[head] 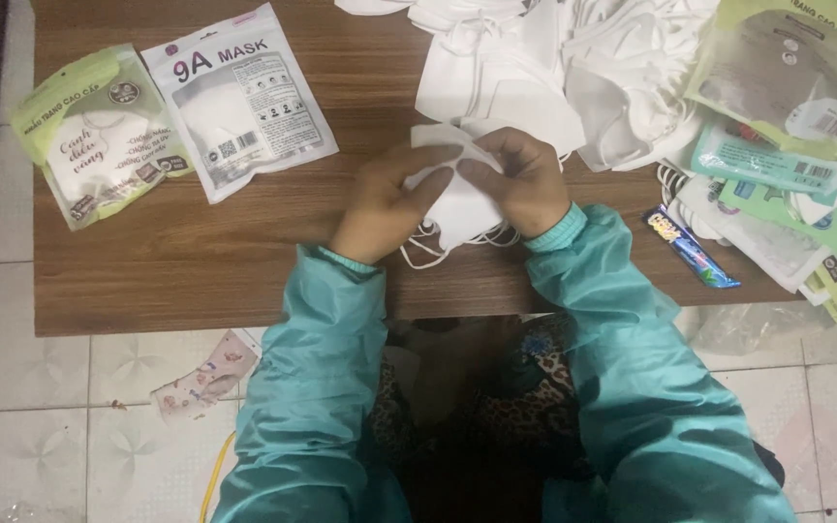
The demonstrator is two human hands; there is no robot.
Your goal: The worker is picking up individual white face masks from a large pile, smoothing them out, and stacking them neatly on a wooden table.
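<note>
left hand (387,201) and right hand (525,182) together, both pinching a folded white mask (459,205) | mask held just above counter (244,252), kept flat between fingers | loose mask pile (573,68) near behind

White mask (462,203), teal sleeves (341,329), brown wood-grain table (196,261), green and grey packets (99,136).

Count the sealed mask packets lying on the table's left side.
2. A yellow-green plastic mask packet lies at the far left, and a white-grey plastic mask packet lies beside it, to its right. More packets are heaped at the right edge, overlapping and uncountable.
</note>
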